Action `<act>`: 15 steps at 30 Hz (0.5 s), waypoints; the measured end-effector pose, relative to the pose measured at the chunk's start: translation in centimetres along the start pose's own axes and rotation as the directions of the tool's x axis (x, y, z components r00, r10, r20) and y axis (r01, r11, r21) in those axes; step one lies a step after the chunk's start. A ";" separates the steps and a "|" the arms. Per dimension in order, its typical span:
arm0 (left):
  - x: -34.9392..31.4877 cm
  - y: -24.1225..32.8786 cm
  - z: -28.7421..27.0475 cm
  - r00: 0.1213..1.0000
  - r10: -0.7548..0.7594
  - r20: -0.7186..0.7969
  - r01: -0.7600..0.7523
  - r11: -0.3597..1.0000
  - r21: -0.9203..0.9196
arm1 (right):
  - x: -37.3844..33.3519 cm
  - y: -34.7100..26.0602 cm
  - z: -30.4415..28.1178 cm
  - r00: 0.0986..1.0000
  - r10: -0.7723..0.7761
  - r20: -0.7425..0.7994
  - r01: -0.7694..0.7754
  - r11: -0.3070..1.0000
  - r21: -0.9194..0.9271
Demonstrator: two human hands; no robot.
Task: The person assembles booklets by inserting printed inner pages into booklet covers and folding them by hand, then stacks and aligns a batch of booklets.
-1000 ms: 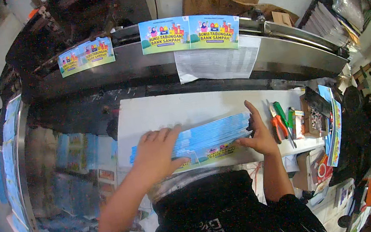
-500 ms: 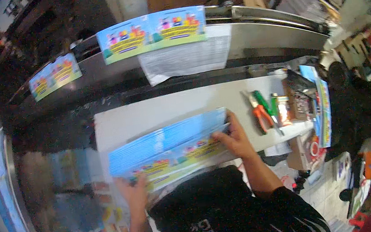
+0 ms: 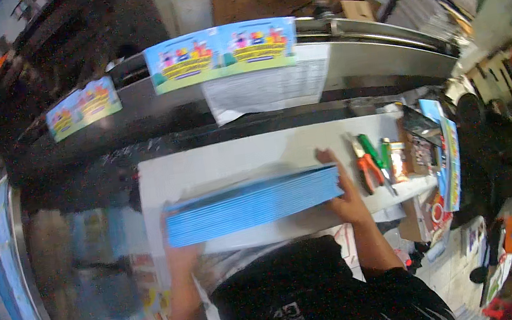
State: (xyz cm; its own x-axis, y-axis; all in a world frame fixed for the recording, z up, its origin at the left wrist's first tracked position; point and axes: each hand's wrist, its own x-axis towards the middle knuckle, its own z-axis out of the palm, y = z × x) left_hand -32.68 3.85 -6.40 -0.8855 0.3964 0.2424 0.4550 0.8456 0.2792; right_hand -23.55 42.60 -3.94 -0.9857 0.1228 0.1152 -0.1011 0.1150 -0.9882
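Between my two hands a stack of printed sheets point(image 3: 253, 206) stands over the white tabletop, its many pale-blue edges fanned toward me. My left hand point(image 3: 183, 256) holds the stack's left end from below, and its fingers are mostly hidden behind the sheets. At the other end, my right hand point(image 3: 345, 196) grips the stack, thumb on the near side and fingers reaching up behind. The sheets' colourful printed faces do not show now.
Red-handled pliers point(image 3: 367, 167) and a green-handled screwdriver point(image 3: 372, 151) lie on the white table point(image 3: 216, 156), right of my hand. Beyond it, printed sheets point(image 3: 221, 55) and white paper point(image 3: 268, 86) hang on a metal machine. A small box point(image 3: 420, 153) stands at the table's right end.
The stack has tipped, so its printed front has gone from sight and the blue edges face me. Both hands keep hold of it at its ends.
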 end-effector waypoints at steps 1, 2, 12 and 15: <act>0.3 0.9 0.1 1.000 -0.026 0.002 0.026 0.999 0.022 | -0.2 1.1 -0.4 0.998 -0.070 -0.002 0.070 0.996 0.059; 0.9 2.1 0.4 0.990 -0.126 -0.062 0.097 0.934 -0.345 | -0.4 1.1 -0.3 0.998 -0.041 -0.055 0.047 0.993 0.111; 0.7 0.8 -0.3 0.909 -0.296 0.293 0.347 0.149 -0.926 | 1.1 0.6 2.0 0.989 0.130 -0.073 -0.118 0.981 0.153; 2.5 3.3 -1.2 0.898 -0.419 0.135 0.253 0.239 -0.938 | 2.0 -0.9 1.8 0.969 0.185 -0.161 -0.168 0.979 0.116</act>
State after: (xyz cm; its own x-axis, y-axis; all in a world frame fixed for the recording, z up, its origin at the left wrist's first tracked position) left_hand -33.24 7.20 -3.72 -0.9984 0.0498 -0.0249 -0.0265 -0.0331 0.9991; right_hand -25.71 40.99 -3.02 -0.9527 0.2988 -0.0551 0.0508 -0.0221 -0.9985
